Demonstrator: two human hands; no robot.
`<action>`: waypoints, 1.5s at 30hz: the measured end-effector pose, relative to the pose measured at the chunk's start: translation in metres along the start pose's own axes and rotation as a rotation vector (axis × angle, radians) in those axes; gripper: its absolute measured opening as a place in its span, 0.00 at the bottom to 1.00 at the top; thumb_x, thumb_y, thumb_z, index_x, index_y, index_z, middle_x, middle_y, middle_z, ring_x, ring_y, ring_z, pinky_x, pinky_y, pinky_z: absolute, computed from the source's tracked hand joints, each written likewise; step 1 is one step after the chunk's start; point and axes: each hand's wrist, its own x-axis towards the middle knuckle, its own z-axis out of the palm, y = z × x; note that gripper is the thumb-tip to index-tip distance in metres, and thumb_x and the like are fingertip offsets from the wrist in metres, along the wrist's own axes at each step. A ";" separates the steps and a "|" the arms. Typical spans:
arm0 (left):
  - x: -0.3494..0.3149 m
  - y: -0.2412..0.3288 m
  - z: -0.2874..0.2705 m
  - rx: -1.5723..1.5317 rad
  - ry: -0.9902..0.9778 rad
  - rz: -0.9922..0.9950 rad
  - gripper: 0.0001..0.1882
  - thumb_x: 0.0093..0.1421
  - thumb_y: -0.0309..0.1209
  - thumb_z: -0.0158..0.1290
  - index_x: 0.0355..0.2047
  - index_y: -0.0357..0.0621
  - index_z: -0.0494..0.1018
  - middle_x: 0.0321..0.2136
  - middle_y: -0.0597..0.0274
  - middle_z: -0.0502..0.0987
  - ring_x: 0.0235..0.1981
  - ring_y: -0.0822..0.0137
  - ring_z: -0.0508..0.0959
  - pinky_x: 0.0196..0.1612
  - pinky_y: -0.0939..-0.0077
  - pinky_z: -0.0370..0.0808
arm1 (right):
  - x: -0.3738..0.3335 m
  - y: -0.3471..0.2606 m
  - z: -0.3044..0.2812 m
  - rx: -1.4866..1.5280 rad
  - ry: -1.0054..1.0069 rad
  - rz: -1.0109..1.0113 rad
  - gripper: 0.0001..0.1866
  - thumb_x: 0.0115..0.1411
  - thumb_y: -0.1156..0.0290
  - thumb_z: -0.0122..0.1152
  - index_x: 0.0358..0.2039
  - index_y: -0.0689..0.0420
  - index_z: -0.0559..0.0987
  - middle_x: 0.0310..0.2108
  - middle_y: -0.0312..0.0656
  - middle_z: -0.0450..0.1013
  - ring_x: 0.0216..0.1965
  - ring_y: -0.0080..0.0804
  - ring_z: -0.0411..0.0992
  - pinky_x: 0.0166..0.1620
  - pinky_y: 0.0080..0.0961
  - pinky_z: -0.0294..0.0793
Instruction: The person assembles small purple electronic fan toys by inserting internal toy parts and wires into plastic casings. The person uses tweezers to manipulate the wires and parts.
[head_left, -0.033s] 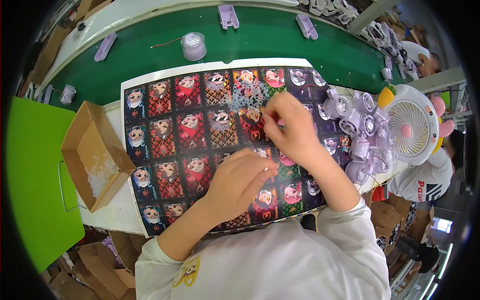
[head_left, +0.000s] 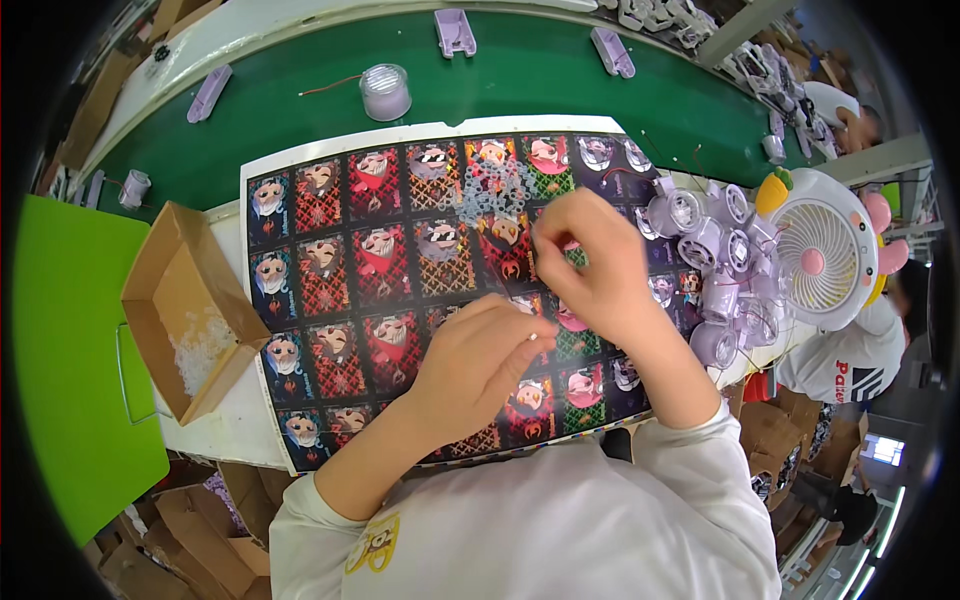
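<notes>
Left grip, that is the left hand (head_left: 485, 355) of the person, is closed with thumb and fingers on a small white piece (head_left: 532, 338), whose tip only is visible. This hand is over the near half of a large dark sheet printed with rows of colourful cartoon pictures (head_left: 385, 265). Right hand (head_left: 597, 258) is also above the sheet, toward its right part, with its fingers bent and drawn together; whether something is between them, I cannot tell. The two hands are near each other but apart.

On the far part of the sheet, just beside the right hand, lies a loose heap of small, translucent grey pieces (head_left: 497, 190). At the right edge of the sheet, many round lilac plastic housings with clear parts (head_left: 720, 295) are crowded together, and a round white fan with pink ears (head_left: 825, 250) is just beyond them.

To the left of the sheet, on a white surface (head_left: 228, 430), stands a tilted brown cardboard box (head_left: 150, 290) containing small clear plastic pieces (head_left: 203, 350). Beyond the far edge of the sheet, a green surface (head_left: 270, 100) carries a clear and lilac cylinder (head_left: 386, 95) with a thin red wire (head_left: 328, 87).
</notes>
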 end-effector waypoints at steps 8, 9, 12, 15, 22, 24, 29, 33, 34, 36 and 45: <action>0.014 0.004 0.008 0.228 0.077 0.106 0.07 0.52 0.23 0.58 0.33 0.37 0.75 0.32 0.56 0.73 0.33 0.55 0.73 0.34 0.64 0.72 | -0.026 -0.060 -0.043 0.087 -0.113 -0.044 0.13 0.46 0.85 0.64 0.33 0.61 0.74 0.28 0.42 0.71 0.28 0.38 0.73 0.29 0.30 0.73; 0.014 0.004 0.008 0.228 0.077 0.107 0.07 0.52 0.23 0.58 0.33 0.37 0.75 0.32 0.56 0.73 0.33 0.55 0.73 0.34 0.64 0.72 | -0.026 -0.061 -0.043 0.057 -0.115 -0.055 0.13 0.46 0.85 0.63 0.33 0.61 0.73 0.28 0.43 0.71 0.28 0.40 0.73 0.30 0.32 0.73; 0.014 0.002 0.009 0.339 0.037 0.138 0.10 0.47 0.23 0.59 0.32 0.39 0.75 0.33 0.58 0.72 0.35 0.57 0.73 0.34 0.65 0.72 | -0.029 -0.062 -0.041 -0.029 -0.062 -0.060 0.13 0.46 0.85 0.62 0.33 0.62 0.73 0.27 0.44 0.70 0.29 0.43 0.72 0.30 0.35 0.72; 0.013 -0.001 0.011 0.385 0.042 0.175 0.12 0.46 0.23 0.58 0.33 0.38 0.75 0.31 0.57 0.72 0.33 0.57 0.73 0.34 0.65 0.72 | -0.030 -0.064 -0.043 -0.021 -0.136 0.018 0.11 0.48 0.84 0.61 0.33 0.61 0.72 0.27 0.45 0.69 0.28 0.44 0.71 0.30 0.36 0.72; 0.004 -0.011 0.021 0.513 0.186 0.453 0.14 0.47 0.23 0.57 0.37 0.36 0.73 0.30 0.55 0.73 0.35 0.53 0.74 0.37 0.66 0.74 | -0.032 -0.059 -0.037 0.003 -0.163 0.064 0.11 0.49 0.84 0.60 0.33 0.60 0.72 0.24 0.45 0.69 0.27 0.47 0.71 0.29 0.36 0.72; 0.002 -0.013 0.021 0.554 0.188 0.445 0.15 0.48 0.23 0.58 0.38 0.37 0.73 0.33 0.54 0.74 0.37 0.52 0.74 0.39 0.64 0.75 | -0.036 -0.052 -0.036 0.011 -0.124 0.097 0.09 0.52 0.84 0.60 0.34 0.61 0.73 0.24 0.44 0.71 0.26 0.41 0.73 0.29 0.33 0.72; -0.009 -0.030 0.029 0.422 0.145 -0.037 0.19 0.49 0.20 0.57 0.44 0.41 0.72 0.46 0.49 0.69 0.42 0.50 0.73 0.46 0.58 0.73 | -0.052 -0.034 -0.024 0.297 0.033 0.327 0.05 0.59 0.81 0.57 0.37 0.61 0.75 0.28 0.39 0.76 0.28 0.21 0.74 0.30 0.24 0.73; -0.011 -0.032 0.030 0.272 0.127 -0.105 0.21 0.50 0.20 0.55 0.47 0.39 0.72 0.45 0.49 0.69 0.40 0.52 0.74 0.44 0.61 0.73 | -0.061 -0.009 -0.012 1.294 0.181 0.780 0.09 0.66 0.77 0.48 0.37 0.61 0.78 0.30 0.36 0.77 0.28 0.21 0.73 0.33 0.17 0.72; -0.012 -0.033 0.031 0.244 0.141 -0.129 0.22 0.50 0.20 0.55 0.48 0.39 0.72 0.44 0.48 0.68 0.39 0.52 0.74 0.43 0.61 0.73 | -0.064 -0.009 -0.006 1.059 0.145 0.774 0.09 0.65 0.78 0.49 0.38 0.61 0.79 0.31 0.36 0.77 0.29 0.20 0.72 0.33 0.17 0.72; -0.012 -0.033 0.030 0.250 0.139 -0.143 0.22 0.50 0.21 0.55 0.48 0.38 0.72 0.42 0.49 0.69 0.38 0.52 0.74 0.42 0.62 0.73 | -0.068 -0.011 0.003 0.760 0.040 0.662 0.08 0.62 0.82 0.54 0.39 0.61 0.80 0.32 0.37 0.76 0.30 0.18 0.72 0.33 0.18 0.72; -0.008 -0.044 0.023 0.194 0.089 -0.043 0.21 0.51 0.20 0.52 0.47 0.37 0.75 0.33 0.51 0.76 0.34 0.52 0.74 0.38 0.62 0.71 | -0.059 -0.026 0.011 0.048 0.002 0.118 0.10 0.51 0.85 0.60 0.35 0.62 0.80 0.30 0.45 0.73 0.30 0.42 0.74 0.32 0.30 0.75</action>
